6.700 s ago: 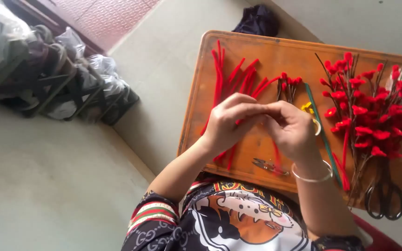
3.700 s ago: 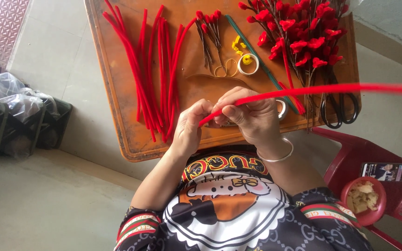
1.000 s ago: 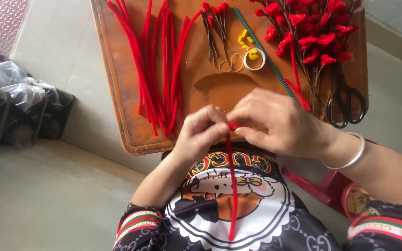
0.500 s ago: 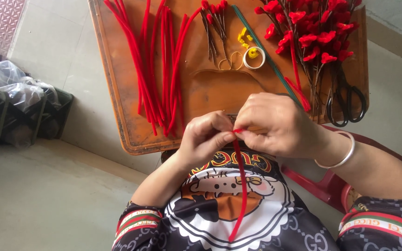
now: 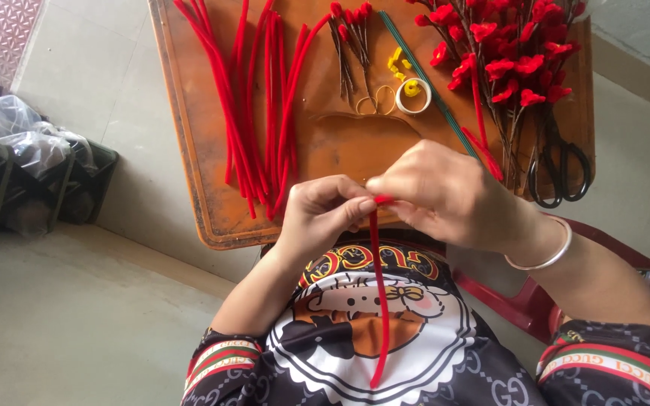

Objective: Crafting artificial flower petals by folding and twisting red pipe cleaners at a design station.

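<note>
the red pipe cleaner [image 5: 380,301], swung down from the orange table [image 5: 212,203] moments ago, is now pinched at its top by left hand [image 5: 321,214] and right hand [image 5: 449,195], so twisting appears underway.

Red stem [image 5: 379,301] swung down — earlier pointing rightward.

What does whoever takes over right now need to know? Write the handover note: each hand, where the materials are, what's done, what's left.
Left hand: pinching the top end of a red fuzzy stem that hangs down over the lap.
Right hand: fingertips closed on the same top end, silver bangle at the wrist.
On the orange tray: loose red stems at left, small bud sprigs, a tape ring, a green wire, finished red flower branches, scissors at right.
Done: a bunch of flower branches.
Left: the held stem shows no flower yet; many stems unused.
</note>
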